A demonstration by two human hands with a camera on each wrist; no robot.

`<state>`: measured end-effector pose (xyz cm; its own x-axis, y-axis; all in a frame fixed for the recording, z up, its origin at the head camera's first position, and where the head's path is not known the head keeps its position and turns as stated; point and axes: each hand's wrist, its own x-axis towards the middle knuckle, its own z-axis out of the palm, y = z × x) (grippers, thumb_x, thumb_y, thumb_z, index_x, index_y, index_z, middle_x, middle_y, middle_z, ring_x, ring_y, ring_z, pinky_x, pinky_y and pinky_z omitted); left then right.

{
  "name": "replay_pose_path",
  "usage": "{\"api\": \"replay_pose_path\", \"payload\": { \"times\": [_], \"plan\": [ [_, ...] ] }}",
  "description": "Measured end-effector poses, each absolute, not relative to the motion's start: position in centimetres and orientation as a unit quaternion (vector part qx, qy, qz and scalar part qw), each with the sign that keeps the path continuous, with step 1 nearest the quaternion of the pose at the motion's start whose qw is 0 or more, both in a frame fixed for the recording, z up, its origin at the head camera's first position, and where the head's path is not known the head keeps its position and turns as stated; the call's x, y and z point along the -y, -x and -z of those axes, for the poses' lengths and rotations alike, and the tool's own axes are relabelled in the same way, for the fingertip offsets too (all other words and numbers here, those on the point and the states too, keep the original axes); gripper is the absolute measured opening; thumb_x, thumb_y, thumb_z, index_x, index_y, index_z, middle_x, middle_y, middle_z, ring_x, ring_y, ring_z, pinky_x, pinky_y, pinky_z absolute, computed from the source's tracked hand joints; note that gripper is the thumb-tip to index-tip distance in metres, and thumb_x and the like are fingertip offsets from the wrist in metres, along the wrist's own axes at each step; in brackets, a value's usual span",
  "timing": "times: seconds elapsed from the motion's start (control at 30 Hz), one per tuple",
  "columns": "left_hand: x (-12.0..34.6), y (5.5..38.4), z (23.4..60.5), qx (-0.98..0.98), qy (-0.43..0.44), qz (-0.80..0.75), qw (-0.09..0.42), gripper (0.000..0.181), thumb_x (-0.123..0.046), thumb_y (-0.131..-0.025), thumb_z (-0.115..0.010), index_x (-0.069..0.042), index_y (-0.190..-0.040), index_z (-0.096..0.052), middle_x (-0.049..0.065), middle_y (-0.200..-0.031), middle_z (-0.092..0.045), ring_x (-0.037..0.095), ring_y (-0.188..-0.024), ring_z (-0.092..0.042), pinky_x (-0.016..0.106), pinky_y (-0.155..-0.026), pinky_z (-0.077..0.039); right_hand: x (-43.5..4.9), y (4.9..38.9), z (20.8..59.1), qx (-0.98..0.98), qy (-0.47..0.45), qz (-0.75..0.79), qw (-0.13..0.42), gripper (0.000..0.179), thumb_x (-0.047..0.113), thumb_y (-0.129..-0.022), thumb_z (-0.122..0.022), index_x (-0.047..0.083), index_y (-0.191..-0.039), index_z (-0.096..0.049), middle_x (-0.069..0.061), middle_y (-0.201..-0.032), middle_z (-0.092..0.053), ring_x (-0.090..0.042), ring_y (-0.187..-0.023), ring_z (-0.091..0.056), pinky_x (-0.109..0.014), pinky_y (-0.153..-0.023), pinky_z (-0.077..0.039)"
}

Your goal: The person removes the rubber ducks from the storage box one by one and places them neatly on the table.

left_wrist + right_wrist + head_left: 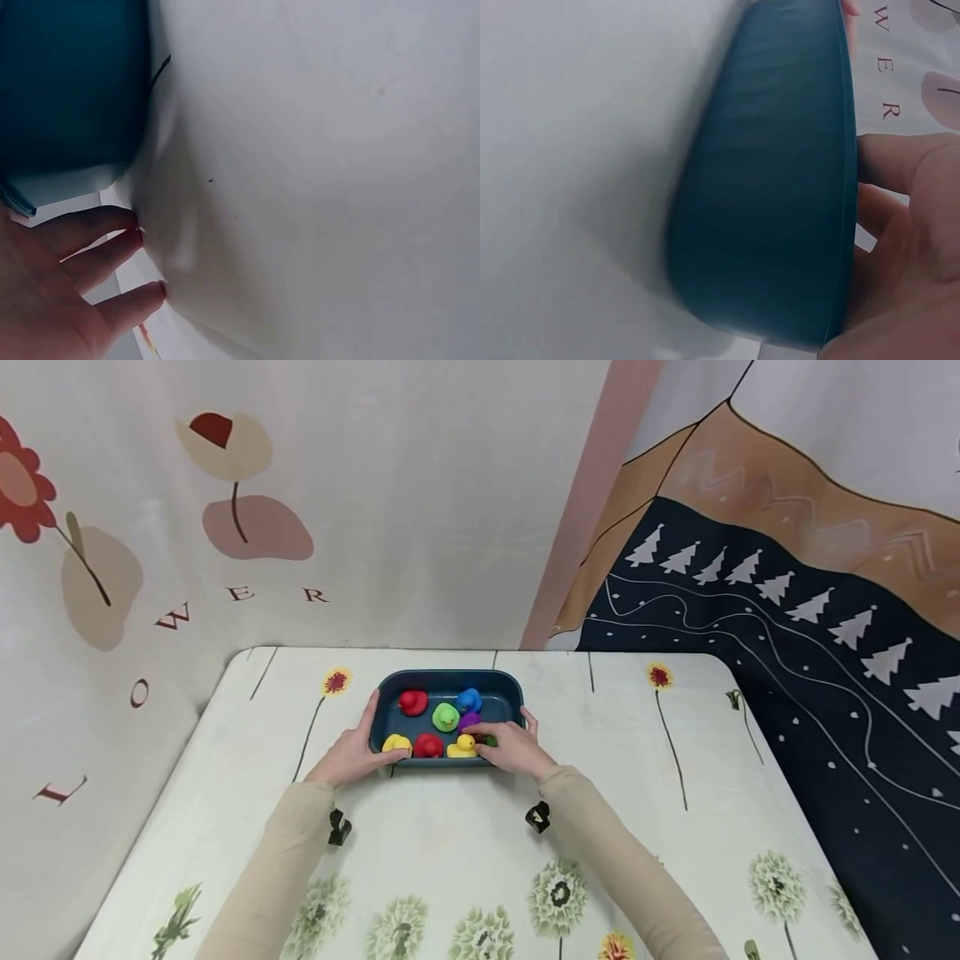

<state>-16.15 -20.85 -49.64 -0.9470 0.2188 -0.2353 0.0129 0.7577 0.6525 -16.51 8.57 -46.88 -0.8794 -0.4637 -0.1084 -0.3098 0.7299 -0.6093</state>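
Observation:
A dark blue rectangular tray [450, 677] stands on the table with several small toy ducks in it. Its left end is held by my left hand [352, 753], thumb at the front rim and fingers along the outer side; three of those fingertips touch the tablecloth in the left wrist view. My right hand [512, 747] reaches over the front right corner. Its thumb and forefinger are around a dark green duck [491, 741], mostly covered by the hand. Close by are a yellow duck [462, 747] and a purple duck [469, 721]. The right wrist view shows only the tray's outer wall [772, 180].
Also in the tray are a blue duck [469, 700], a light green duck [446, 717], red ducks [412, 702] and another yellow duck [397, 744]. A flower-printed cloth [450, 843] covers the table. Behind hangs a printed curtain [420, 527].

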Motion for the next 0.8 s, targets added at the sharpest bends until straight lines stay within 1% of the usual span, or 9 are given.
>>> {"api": "replay_pose_path", "payload": {
  "times": [0.2, 0.3, 0.43, 0.53, 0.63, 0.73, 0.8],
  "plan": [
    [20.8, 16.1, 49.7, -0.923, -0.061, -0.349, 0.151, 0.116, -0.056, -0.082, -0.07, -0.021, -0.154, 0.014, 0.038, -0.138, -0.039, 0.049, -0.118, -0.048, 0.061, -0.096, -0.04, -8.3, 16.5, 47.1, -0.912, 0.182, 0.348, 0.118, 0.012, 0.015, -0.089, -0.071, 0.016, -0.101, -0.071, 0.004, -0.097, -0.07, -0.02, -0.105, -0.061, -0.056, -0.11, 0.005],
    [20.8, 16.1, 49.7, -0.923, -0.064, -0.349, 0.15, 0.116, -0.056, -0.082, -0.07, -0.02, -0.154, 0.014, 0.037, -0.138, -0.04, 0.048, -0.117, -0.049, 0.061, -0.096, -0.04, -8.3, 16.5, 47.0, -0.909, 0.17, 0.361, 0.119, 0.008, 0.014, -0.087, -0.073, 0.015, -0.095, -0.071, 0.005, -0.092, -0.07, -0.019, -0.102, -0.062, -0.054, -0.11, 0.006],
    [21.0, 16.1, 49.6, -0.923, -0.066, -0.35, 0.148, 0.116, -0.056, -0.082, -0.069, -0.019, -0.154, 0.014, 0.039, -0.135, -0.041, 0.049, -0.116, -0.049, 0.06, -0.096, -0.041, -8.0, 16.7, 46.6, -0.909, 0.165, 0.357, 0.136, 0.012, 0.014, -0.087, -0.073, 0.015, -0.099, -0.073, 0.005, -0.091, -0.07, -0.019, -0.102, -0.061, -0.054, -0.11, 0.006],
    [21.0, 16.2, 49.5, -0.923, -0.067, -0.349, 0.147, 0.117, -0.057, -0.082, -0.069, -0.018, -0.154, 0.015, 0.039, -0.134, -0.043, 0.049, -0.116, -0.05, 0.06, -0.096, -0.041, -7.9, 17.0, 46.1, -0.91, 0.177, 0.343, 0.15, 0.017, 0.012, -0.087, -0.073, 0.015, -0.103, -0.074, 0.006, -0.093, -0.071, -0.02, -0.105, -0.06, -0.056, -0.109, 0.006],
    [21.0, 16.1, 49.5, -0.922, -0.069, -0.352, 0.146, 0.117, -0.057, -0.082, -0.069, -0.018, -0.154, 0.014, 0.039, -0.133, -0.044, 0.049, -0.116, -0.05, 0.06, -0.096, -0.041, -7.6, 17.4, 45.8, -0.91, 0.194, 0.327, 0.164, 0.019, 0.011, -0.086, -0.074, 0.017, -0.104, -0.075, 0.006, -0.094, -0.071, -0.019, -0.107, -0.059, -0.057, -0.109, 0.005],
    [21.0, 16.1, 49.6, -0.921, -0.07, -0.356, 0.145, 0.117, -0.057, -0.082, -0.07, -0.018, -0.154, 0.013, 0.038, -0.133, -0.044, 0.048, -0.116, -0.05, 0.06, -0.096, -0.041, -7.4, 17.8, 45.8, -0.908, 0.206, 0.318, 0.18, 0.019, 0.011, -0.085, -0.075, 0.018, -0.102, -0.076, 0.008, -0.094, -0.07, -0.016, -0.104, -0.059, -0.057, -0.109, -0.001],
    [20.9, 16.1, 49.7, -0.921, -0.067, -0.357, 0.144, 0.117, -0.057, -0.081, -0.07, -0.019, -0.155, 0.013, 0.037, -0.135, -0.044, 0.048, -0.116, -0.05, 0.059, -0.096, -0.041, -7.3, 18.1, 46.1, -0.9, 0.209, 0.327, 0.197, 0.019, 0.011, -0.085, -0.075, 0.019, -0.102, -0.076, 0.009, -0.093, -0.069, -0.015, -0.101, -0.058, -0.057, -0.108, -0.009]
  ]
}}
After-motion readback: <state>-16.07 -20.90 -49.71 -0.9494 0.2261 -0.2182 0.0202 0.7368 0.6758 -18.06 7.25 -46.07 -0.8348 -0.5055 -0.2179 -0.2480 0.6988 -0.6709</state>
